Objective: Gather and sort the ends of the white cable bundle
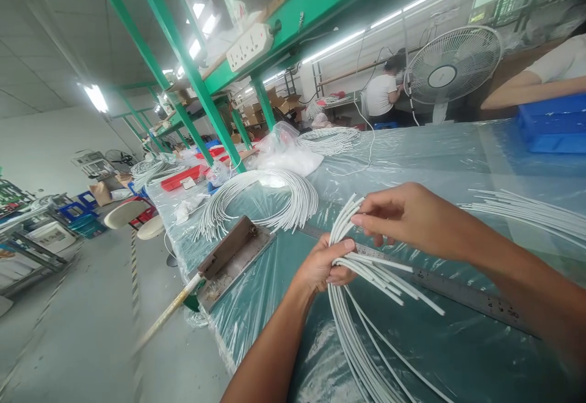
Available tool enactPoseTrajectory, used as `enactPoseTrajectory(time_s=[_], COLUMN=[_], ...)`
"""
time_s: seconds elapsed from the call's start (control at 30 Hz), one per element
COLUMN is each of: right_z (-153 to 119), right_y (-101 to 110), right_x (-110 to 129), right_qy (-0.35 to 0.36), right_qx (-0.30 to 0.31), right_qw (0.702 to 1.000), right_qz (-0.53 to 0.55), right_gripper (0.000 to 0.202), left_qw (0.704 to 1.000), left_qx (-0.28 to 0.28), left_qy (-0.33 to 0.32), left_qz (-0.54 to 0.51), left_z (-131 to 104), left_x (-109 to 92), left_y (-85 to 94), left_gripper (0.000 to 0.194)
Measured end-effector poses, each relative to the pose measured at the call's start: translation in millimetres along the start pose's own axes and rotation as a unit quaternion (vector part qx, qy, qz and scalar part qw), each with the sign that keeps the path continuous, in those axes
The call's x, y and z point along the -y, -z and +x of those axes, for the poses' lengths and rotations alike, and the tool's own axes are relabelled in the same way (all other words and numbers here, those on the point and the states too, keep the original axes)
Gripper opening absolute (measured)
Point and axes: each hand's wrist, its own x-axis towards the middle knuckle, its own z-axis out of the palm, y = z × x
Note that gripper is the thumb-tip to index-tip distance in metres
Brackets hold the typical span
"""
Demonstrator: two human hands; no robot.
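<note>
My left hand is closed around a bundle of thin white cables. Some cut ends rise above the fist, others poke out to the right, and the long lengths hang down towards the bottom edge. Thumb and fingertips of my right hand are pinched at the upper cable ends, just above the left fist. A long steel ruler lies on the table under both hands, partly covered by them and the cables.
A guillotine cutter with a long handle sits at the table's left edge. Behind it lies a coil of white cables. More cables lie at right. A fan, a blue crate and two people are beyond.
</note>
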Motion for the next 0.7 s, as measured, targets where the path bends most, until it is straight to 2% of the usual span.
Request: enactPoseTrajectory(time_s=[0.1, 0.23, 0.37, 0.47, 0.53, 0.63, 0.7], right_z=[-1.1, -7.8, -12.4, -8.0, -3.0, 1.7, 1.4], right_y=[4.7, 11.5, 19.8, 27.5, 30.6, 28.7, 24.1], right_x=[-1.6, 2.1, 4.9, -2.9, -11.8, -19.9, -18.1], right_qy=[-0.014, 0.012, 0.045, 0.015, -0.003, -0.012, -0.004], right_qx=[0.026, 0.106, 0.167, 0.226, 0.205, 0.11, 0.072], right_qw=[1.0, 0.994, 0.984, 0.974, 0.978, 0.994, 0.997], right_qz=[0.002, -0.028, -0.038, 0.022, 0.033, 0.009, 0.017], right_gripper=[0.025, 0.02, 0.02, 0.023, 0.03, 0.04, 0.045], left_qw=[1.0, 1.0, 1.0, 1.0, 1.0, 1.0, 0.999], left_qx=[-0.006, 0.005, 0.001, 0.008, 0.013, 0.021, 0.025], left_qy=[-0.004, -0.004, 0.0, 0.001, 0.003, 0.009, 0.012], left_qz=[0.007, 0.013, 0.012, 0.002, -0.007, -0.012, -0.015], left_z=[1.6, 3.6, 2.5, 0.2, -0.9, -0.8, 0.2], left_x=[3.4, 6.3, 5.3, 2.6, 1.0, -0.1, -0.1], left_y=[3.1, 5.9, 3.7, 0.5, -0.9, -1.0, -0.7], left_gripper=[0.046, 0.063, 0.056, 0.056, 0.06, 0.062, 0.063])
